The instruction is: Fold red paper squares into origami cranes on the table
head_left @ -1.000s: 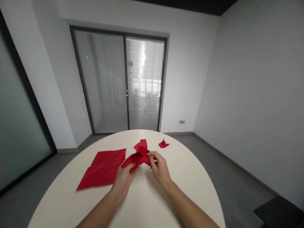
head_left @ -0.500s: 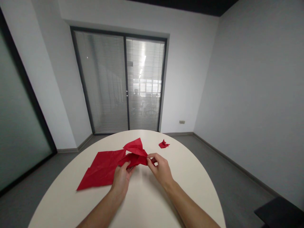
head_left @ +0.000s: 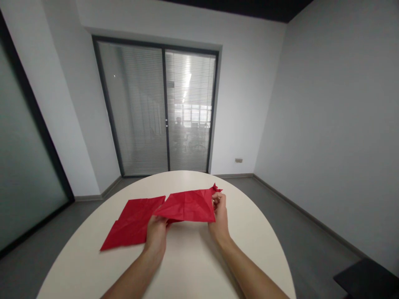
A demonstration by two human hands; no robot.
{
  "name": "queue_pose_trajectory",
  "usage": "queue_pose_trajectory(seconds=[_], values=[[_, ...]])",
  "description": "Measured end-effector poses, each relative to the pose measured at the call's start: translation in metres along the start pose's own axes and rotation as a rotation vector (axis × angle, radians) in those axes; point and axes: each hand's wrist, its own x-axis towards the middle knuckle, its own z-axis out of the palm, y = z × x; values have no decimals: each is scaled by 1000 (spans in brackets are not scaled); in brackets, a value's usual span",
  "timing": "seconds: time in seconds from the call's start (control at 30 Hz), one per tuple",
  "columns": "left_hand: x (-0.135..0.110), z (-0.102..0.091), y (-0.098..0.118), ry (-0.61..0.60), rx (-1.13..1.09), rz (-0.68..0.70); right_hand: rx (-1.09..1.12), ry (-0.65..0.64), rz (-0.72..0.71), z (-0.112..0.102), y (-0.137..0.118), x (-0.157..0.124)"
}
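I hold a creased red paper sheet stretched out just above the white round table. My left hand pinches its near left edge. My right hand grips its right edge, fingers closed on the paper. A pile of flat red paper sheets lies on the table left of my left hand, its right corner close to the held sheet. A small folded red paper piece sits behind the held sheet, mostly hidden by it.
The table's far edge curves just beyond the paper. Grey floor surrounds the table. Glass sliding doors with blinds stand at the back. A frosted glass wall is on the left, and a dark object is at the lower right.
The crumpled, folded red paper has been pulled open into a flat sheet. My right hand moved right and away; my left hand stayed near the sheet's left edge.
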Motion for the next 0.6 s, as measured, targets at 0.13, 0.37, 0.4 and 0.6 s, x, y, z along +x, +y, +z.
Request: queue_pose_trajectory(seconds=[0.13, 0.37, 0.4, 0.6], values=[[2, -4, -2, 17, 146, 38, 40, 10, 21, -5, 1, 6], [8, -9, 0, -96, 433, 303, 13, 8, 75, -9, 3, 7], [10, -10, -1, -125, 453, 346, -18, -11, 55, -10, 3, 7], [17, -15, -5, -167, 680, 432, -28, -9, 105, -11, 6, 11]])
